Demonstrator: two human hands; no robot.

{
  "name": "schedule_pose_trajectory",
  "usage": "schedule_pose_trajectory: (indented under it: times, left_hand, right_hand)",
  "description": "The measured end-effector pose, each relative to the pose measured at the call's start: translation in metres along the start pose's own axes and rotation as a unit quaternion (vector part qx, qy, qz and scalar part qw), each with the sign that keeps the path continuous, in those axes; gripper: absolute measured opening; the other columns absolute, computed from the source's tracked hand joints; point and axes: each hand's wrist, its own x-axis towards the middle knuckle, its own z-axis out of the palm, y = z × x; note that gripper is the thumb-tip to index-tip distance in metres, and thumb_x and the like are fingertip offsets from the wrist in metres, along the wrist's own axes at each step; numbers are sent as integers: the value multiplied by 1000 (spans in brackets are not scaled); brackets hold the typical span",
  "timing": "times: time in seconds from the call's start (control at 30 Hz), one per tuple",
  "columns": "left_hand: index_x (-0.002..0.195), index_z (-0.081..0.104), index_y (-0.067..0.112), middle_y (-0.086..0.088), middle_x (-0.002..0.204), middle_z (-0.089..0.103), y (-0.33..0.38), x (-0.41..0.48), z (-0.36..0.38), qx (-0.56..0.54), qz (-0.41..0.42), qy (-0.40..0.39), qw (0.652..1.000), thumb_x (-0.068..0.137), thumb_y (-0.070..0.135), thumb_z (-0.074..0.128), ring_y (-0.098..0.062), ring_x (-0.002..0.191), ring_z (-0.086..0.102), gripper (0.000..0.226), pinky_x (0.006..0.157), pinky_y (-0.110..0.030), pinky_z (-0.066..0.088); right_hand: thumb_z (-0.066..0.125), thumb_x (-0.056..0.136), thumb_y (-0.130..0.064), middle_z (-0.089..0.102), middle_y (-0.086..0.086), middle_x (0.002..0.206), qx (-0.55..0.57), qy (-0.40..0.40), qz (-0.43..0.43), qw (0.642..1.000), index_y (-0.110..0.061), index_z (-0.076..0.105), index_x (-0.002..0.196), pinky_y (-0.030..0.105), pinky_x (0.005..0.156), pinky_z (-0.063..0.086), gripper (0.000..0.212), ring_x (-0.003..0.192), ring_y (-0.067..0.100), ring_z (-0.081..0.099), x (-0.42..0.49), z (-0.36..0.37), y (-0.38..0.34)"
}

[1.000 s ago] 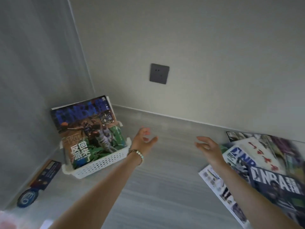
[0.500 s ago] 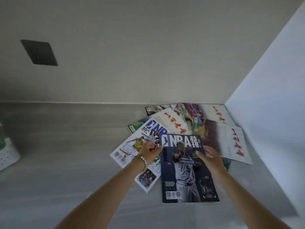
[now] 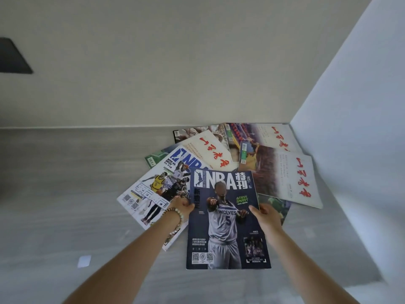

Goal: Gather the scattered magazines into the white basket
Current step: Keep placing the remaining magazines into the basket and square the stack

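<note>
A dark blue NBA magazine point(image 3: 225, 235) with a player in a Wolves jersey lies on top of the fanned pile on the grey floor. My left hand point(image 3: 180, 207) grips its left edge and my right hand point(image 3: 266, 216) grips its right edge. Under it lies a white NBA magazine point(image 3: 153, 189). Behind are several cream magazines with red calligraphy point(image 3: 208, 153), one at the right point(image 3: 293, 183). The white basket is out of view.
The pile sits in the corner between the beige back wall and the pale right wall point(image 3: 361, 128). A dark wall socket point(image 3: 13, 57) shows at the far left. A small white scrap point(image 3: 84, 261) lies on the grey floor point(image 3: 65, 183).
The view swung right from the basket to the pile. Both hands reached the dark blue NBA magazine and closed on its side edges.
</note>
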Motion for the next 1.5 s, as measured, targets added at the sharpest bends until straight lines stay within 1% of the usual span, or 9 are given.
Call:
schedule_pose_trajectory:
  times: [0.07, 0.2, 0.37, 0.47, 0.67, 1.0, 1.13, 1.37, 1.5]
  left_hand:
    - [108, 60, 2, -8, 98, 58, -3, -7, 0, 22, 35, -31, 999, 93, 27, 47, -24, 89, 60, 33, 84, -31, 49]
    - [112, 57, 6, -1, 74, 53, -5, -20, 7, -83, 84, -10, 993, 96, 30, 38, -12, 60, 46, 34, 52, -16, 39]
    - [104, 55, 17, -10, 95, 64, -1, -38, -26, -212, 133, 65, 966, 96, 29, 36, -21, 77, 56, 24, 69, -30, 50]
    - [91, 54, 24, 3, 78, 60, -5, -48, -67, -216, 173, 119, 953, 96, 29, 37, -3, 59, 52, 18, 46, -8, 41]
    - [81, 55, 16, 8, 52, 42, -53, -65, -175, -245, 155, 227, 930, 96, 27, 40, -1, 31, 31, 24, 32, -9, 22]
    - [76, 51, 11, -5, 61, 47, -222, -122, -381, -273, 106, 384, 876, 95, 24, 42, -17, 55, 39, 24, 46, -17, 29]
    - [83, 54, 25, 2, 72, 57, -284, -142, -459, -270, 95, 437, 853, 93, 19, 48, -13, 64, 49, 12, 56, -22, 39]
    - [112, 52, 4, -6, 99, 60, -359, -151, -544, -311, 69, 497, 807, 89, 8, 53, -19, 83, 57, 23, 76, -31, 47]
    - [112, 54, 2, -6, 94, 60, -382, -138, -565, -298, 48, 532, 791, 87, 4, 54, -13, 77, 53, 24, 61, -10, 40]
  right_hand:
    - [64, 87, -21, 66, -5, 70, 6, 16, -3, 1000, -24, 60, 67, 12, 49, 38, 20, 61, 2, 55, -3, -1, 0]
    - [66, 85, -17, 63, 0, 72, 40, 13, 13, 999, -16, 61, 69, 15, 50, 38, 17, 72, 18, 62, -8, -1, -2]
    - [61, 88, -26, 65, 16, 103, 109, -41, 11, 993, -7, 65, 95, 36, 80, 47, 22, 87, 24, 60, -17, 19, -34]
    - [58, 90, -30, 65, 17, 107, 165, -101, 32, 981, -10, 63, 103, 43, 88, 47, 24, 99, 31, 62, -22, 49, -67]
    - [58, 89, -30, 68, 10, 103, 171, -188, -21, 967, -15, 63, 91, 45, 95, 48, 15, 93, 24, 63, -48, 141, -153]
    - [68, 83, -26, 72, 12, 92, 124, -281, -170, 936, -15, 66, 81, 47, 86, 51, 12, 85, 28, 66, -160, 364, -298]
    - [68, 83, -27, 72, 8, 85, 111, -315, -204, 920, -16, 65, 79, 35, 71, 53, 12, 74, 21, 65, -210, 456, -347]
    - [66, 84, -12, 69, 9, 77, 90, -343, -305, 884, 3, 66, 91, 13, 54, 50, 17, 59, 8, 62, -255, 577, -415]
    - [65, 83, -4, 69, 29, 93, 73, -357, -336, 868, 12, 64, 91, 37, 76, 52, 18, 74, 21, 61, -253, 620, -431]
